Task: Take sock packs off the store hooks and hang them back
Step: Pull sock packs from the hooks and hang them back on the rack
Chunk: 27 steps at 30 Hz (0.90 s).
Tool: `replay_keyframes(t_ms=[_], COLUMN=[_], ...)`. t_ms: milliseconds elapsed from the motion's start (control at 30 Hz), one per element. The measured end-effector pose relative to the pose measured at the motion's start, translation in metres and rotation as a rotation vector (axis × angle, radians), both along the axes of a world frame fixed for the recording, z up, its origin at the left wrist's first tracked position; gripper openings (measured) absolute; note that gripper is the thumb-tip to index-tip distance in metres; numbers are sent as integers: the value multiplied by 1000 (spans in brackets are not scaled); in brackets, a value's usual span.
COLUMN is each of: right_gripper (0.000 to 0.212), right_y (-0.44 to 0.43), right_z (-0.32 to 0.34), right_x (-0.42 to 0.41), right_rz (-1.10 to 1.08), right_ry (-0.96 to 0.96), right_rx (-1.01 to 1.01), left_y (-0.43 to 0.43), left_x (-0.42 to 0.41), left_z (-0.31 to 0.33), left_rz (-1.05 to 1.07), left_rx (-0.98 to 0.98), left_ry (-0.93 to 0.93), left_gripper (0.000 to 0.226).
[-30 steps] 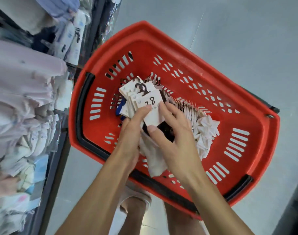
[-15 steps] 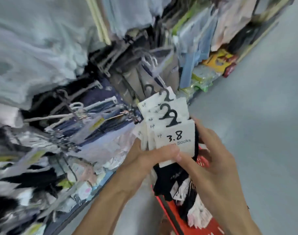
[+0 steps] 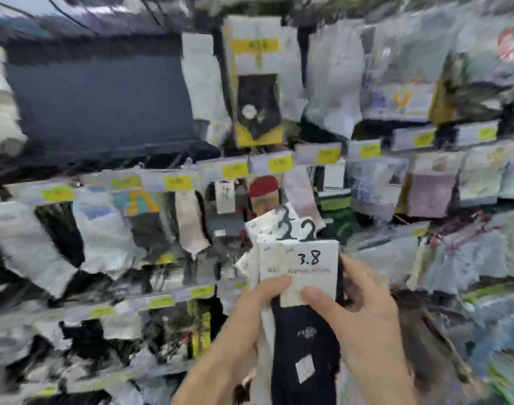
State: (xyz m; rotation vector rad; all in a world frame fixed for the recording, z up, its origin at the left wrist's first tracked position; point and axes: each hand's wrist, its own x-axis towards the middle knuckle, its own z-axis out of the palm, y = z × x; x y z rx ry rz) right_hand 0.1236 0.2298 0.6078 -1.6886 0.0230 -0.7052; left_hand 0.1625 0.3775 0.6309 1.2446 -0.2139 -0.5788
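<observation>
A bundle of sock packs (image 3: 304, 270) is held upright in front of the display. Each pack has a white card with a black plastic hook on top; the front card reads 3.8 and carries a black sock (image 3: 305, 340). My left hand (image 3: 250, 314) grips the bundle from the left, thumb pressed on the cards. My right hand (image 3: 358, 308) holds it from the right, thumb on the front card and fingers behind. The packs' hooks (image 3: 296, 229) stand free, a little below and in front of a row of hanging socks.
The wall display (image 3: 191, 182) is full of hanging sock packs in rows, with yellow price tags (image 3: 279, 164) on the rails. A yellow and black pack (image 3: 257, 109) hangs higher up in the middle. Much of the picture is blurred.
The bundle has come up out of the red basket in both hands, and the view has swung from the basket to face the sock display. The basket is out of sight now.
</observation>
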Motion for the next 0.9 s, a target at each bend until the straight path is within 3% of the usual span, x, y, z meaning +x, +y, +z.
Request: replay_keyframes(t_ms=[167,400,633,900], right_gripper=[48,53,51,40], right_y=[94,150,151,84], right_z=[77,151,177,185], right_x=[-1,-3,11,63], right_rz=[98,115,234,292], right_ry=[-76,-172,-173,-219], right_rx=[-77,-161,-93,8], left_y=[89,147,161,110], left_x=[-12,-21,-6,49], left_z=[55,112,132,139], left_rz=[196,247,151,70], left_rx=[-195,-300,-374,-392], left_ry=[-107,-287,-319,-255], left_gripper=[43,43,46,57])
